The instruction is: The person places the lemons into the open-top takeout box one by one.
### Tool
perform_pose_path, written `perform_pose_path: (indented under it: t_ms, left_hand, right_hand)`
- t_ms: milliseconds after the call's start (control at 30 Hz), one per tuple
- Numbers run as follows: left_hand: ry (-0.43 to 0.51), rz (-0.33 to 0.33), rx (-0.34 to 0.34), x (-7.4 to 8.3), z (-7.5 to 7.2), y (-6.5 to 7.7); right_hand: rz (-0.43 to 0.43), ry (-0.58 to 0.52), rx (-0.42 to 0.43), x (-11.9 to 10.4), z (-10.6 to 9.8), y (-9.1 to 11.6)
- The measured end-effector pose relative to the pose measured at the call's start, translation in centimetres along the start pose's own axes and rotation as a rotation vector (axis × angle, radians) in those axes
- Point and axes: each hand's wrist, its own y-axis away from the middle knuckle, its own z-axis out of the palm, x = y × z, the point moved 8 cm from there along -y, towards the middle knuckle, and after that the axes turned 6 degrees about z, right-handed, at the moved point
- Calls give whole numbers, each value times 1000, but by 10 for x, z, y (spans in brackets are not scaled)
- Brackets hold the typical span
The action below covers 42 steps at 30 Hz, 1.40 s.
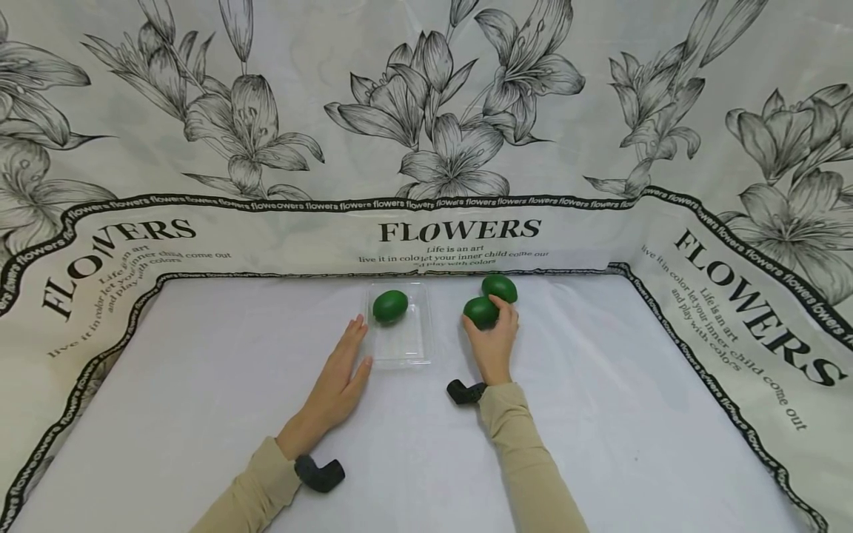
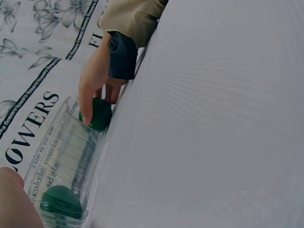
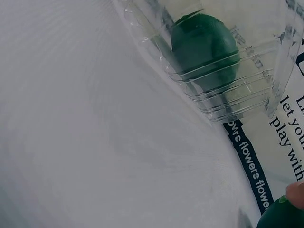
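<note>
A clear plastic box (image 1: 403, 345) lies on the white cloth with one green lime (image 1: 390, 306) inside, toward its far left. My left hand (image 1: 333, 389) is at the box's left side, fingers straight, fingertips at or very near its wall. To the right of the box, my right hand (image 1: 495, 346) pinches a second lime (image 1: 480, 314) between thumb and fingers. Just behind that one sits a third lime (image 1: 502, 286). In the right wrist view the held lime (image 3: 281, 216) shows only in the corner, under a fingertip; whether it touches the cloth I cannot tell.
White cloth (image 1: 633, 414) covers the table. Behind and at both sides rises a flower-printed sheet (image 1: 460, 229) with black lettering; the box and the third lime are close to its back edge. A black wrist device (image 1: 320, 474) sits at each sleeve.
</note>
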Motion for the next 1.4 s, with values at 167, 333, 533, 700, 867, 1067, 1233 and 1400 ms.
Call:
perform_pose_path:
  t_ms: [167,333,533,700,867,1067,1233,1400]
  left_hand:
    - [6,5,2,0,0,0]
    - [3,16,6,-1,1,0]
    - [2,22,8,-1,1,0]
    - [2,26,14,-1,1,0]
    - [-2,28,16,-1,1,-1]
    - [4,19,12,0,0,-1]
    - [5,11,7,0,0,-1]
    - [0,15,6,-1,1,0]
  right_hand:
    - [4,2,-17,2,2,0]
    - [-1,-5,-16,0,2,0]
    - [-4,-4,-15,2,2,-1]
    - [-27,-22,-31,2,4,-2]
    - [-35,-21,-44,0,5,-1]
    - [-27,-17,-58,1,7,-1]
    - [-22,-28,-66,2,7,-1]
    - [-19,-36,-80,1,9,0]
